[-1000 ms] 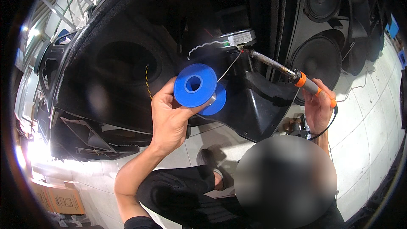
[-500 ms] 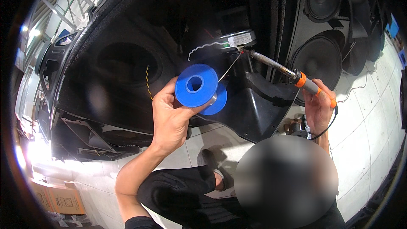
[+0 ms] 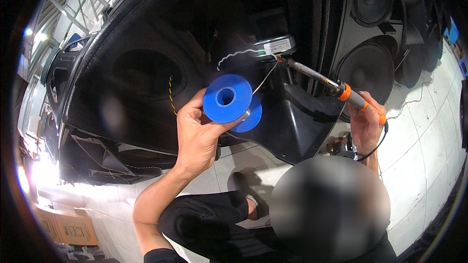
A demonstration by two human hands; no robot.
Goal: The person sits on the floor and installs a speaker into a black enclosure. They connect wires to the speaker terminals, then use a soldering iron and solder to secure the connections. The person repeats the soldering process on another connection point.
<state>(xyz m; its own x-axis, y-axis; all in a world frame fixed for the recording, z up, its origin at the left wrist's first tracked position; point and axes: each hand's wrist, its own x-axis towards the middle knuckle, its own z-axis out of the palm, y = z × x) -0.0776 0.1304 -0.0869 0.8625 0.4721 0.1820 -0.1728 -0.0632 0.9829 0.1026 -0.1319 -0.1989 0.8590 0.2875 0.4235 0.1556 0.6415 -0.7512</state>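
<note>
My left hand [image 3: 197, 129] is closed round a blue spool of solder [image 3: 227, 100], its flange tilted up. A thin strand of solder [image 3: 266, 78] runs from the spool up to a terminal on a round black speaker driver [image 3: 278, 46] with a white label. In my right hand [image 3: 366, 124] is a soldering iron [image 3: 329, 82] with an orange and grey handle, held near its rear end. The iron's tip is at the same terminal, beside a small red spot. A twisted white wire [image 3: 240, 53] curls leftward from the driver. Exact contact at the tip is too small to tell.
The driver sits on a black horn-shaped part [image 3: 292, 117] inside a large black cabinet [image 3: 112, 102]. A yellow-black twisted wire [image 3: 171, 95] hangs at the left opening. Speaker cabinets with round cones [image 3: 368, 70] stand at right. A cardboard box [image 3: 73, 229] lies lower left on the tiled floor [image 3: 414, 165].
Almost nothing differs. The whole scene and the blue spool appear shifted very slightly to the right; both hands keep their holds and the iron stays at the terminal.
</note>
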